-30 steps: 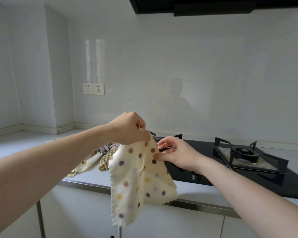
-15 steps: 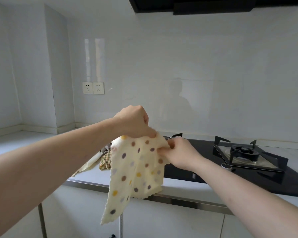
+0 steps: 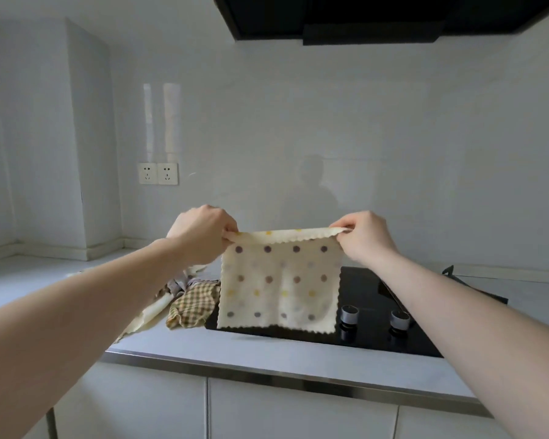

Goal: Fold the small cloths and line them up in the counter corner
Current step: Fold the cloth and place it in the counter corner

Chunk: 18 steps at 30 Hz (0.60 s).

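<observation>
Cream polka-dot cloth with scalloped edges (image 3: 279, 286) is hanging flat in the air above the front of the black glass gas hob (image 3: 371, 331). You are pinching its top left corner with your left hand (image 3: 203, 236) and its top right corner with your right hand (image 3: 363, 237), fingers curled tight on the hem. Judged step: spreading before the first fold; next you are likely needing to lower it or bring the corners together evenly. Left of the hob, a brown checked cloth (image 3: 192, 307) and a pale cream cloth (image 3: 146, 318) are lying crumpled, unfolded, on the grey counter (image 3: 267, 353). White twin wall sockets (image 3: 158, 173) are sitting up and left of the hob; a black extractor hood (image 3: 377, 17) is hanging above it.
</observation>
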Motion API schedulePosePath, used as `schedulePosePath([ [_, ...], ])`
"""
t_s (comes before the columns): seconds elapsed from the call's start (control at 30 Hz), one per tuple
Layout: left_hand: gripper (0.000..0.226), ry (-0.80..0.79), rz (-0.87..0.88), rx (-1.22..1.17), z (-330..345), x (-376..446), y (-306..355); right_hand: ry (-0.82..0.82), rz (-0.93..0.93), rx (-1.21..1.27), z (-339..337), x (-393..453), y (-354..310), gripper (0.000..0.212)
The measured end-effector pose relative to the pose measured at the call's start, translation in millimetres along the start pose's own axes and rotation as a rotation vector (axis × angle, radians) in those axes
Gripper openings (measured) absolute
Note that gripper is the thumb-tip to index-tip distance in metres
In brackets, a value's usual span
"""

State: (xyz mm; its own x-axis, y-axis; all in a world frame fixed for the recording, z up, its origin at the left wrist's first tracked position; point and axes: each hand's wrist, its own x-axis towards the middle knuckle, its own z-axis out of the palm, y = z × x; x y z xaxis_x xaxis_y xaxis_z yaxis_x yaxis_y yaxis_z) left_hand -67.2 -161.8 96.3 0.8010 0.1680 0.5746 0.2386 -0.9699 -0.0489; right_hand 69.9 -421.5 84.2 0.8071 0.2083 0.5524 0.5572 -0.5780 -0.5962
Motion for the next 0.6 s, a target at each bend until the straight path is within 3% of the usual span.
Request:
schedulePosePath([
  [0.1, 0.026, 0.148, 0.022, -0.078, -8.6, 1.9, 1.6, 0.081, -0.069, 0.031, -13.2, 3.5, -2.4, 0.031],
  [0.17, 0.02, 0.127, 0.07, -0.113, -10.8, -4.2, 1.5, 0.049, -0.124, 0.041, -20.7, -4.3, 3.3, 0.029],
  [0.27, 0.019, -0.097, 0.133, -0.094, -6.0, -26.4, -1.4, -0.158, -0.156, 0.007, -26.5, -28.4, 21.2, 0.019],
  [0.43, 0.029, -0.554, 0.223, -0.04, 26.6, -69.3, -5.3, -0.692, -0.088, -0.223, -12.8, -79.2, 56.2, 0.018],
  [0.6, 0.031, -0.786, 0.203, -0.154, 56.7, -87.4, -5.4, -0.746, 0.014, -0.23, 8.8, -98.7, 67.9, 0.02],
])
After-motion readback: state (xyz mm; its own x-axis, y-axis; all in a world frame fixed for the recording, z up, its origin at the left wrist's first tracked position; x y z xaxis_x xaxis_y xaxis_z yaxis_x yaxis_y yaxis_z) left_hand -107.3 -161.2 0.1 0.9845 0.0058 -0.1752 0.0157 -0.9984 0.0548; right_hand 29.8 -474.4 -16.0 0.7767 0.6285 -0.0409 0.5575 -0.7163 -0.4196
